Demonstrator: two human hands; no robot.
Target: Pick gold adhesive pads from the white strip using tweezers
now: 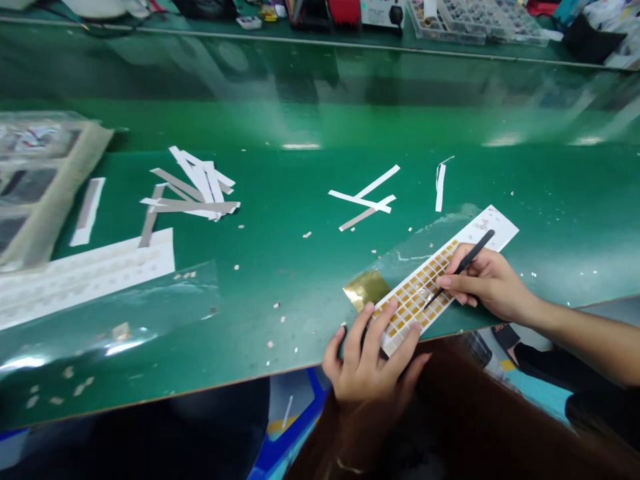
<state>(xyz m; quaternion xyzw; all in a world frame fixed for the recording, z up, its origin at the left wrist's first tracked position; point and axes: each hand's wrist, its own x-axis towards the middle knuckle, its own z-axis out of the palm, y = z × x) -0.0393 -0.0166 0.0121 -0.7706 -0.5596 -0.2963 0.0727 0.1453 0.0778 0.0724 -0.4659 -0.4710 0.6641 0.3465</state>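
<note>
A long white backing sheet [493, 227] covered with a grid of small gold stickers [417, 293] lies slanted at the near edge of the green table. My left hand [370, 360] rests on its near end, fingers spread flat, pinning it down. Black tweezers [463, 265] are pinched in my right hand [487, 280], their tip touching the gold grid around the sheet's middle. A loose gold foil piece [365, 288] sits just left of the sheet.
White and grey peeled strips lie in piles [193, 190] [367, 197] with another strip [440, 187] farther right. A white sheet [85, 273] and clear film [100, 327] lie at left beside bagged trays [35, 173]. Parts bins [475, 20] line the far side.
</note>
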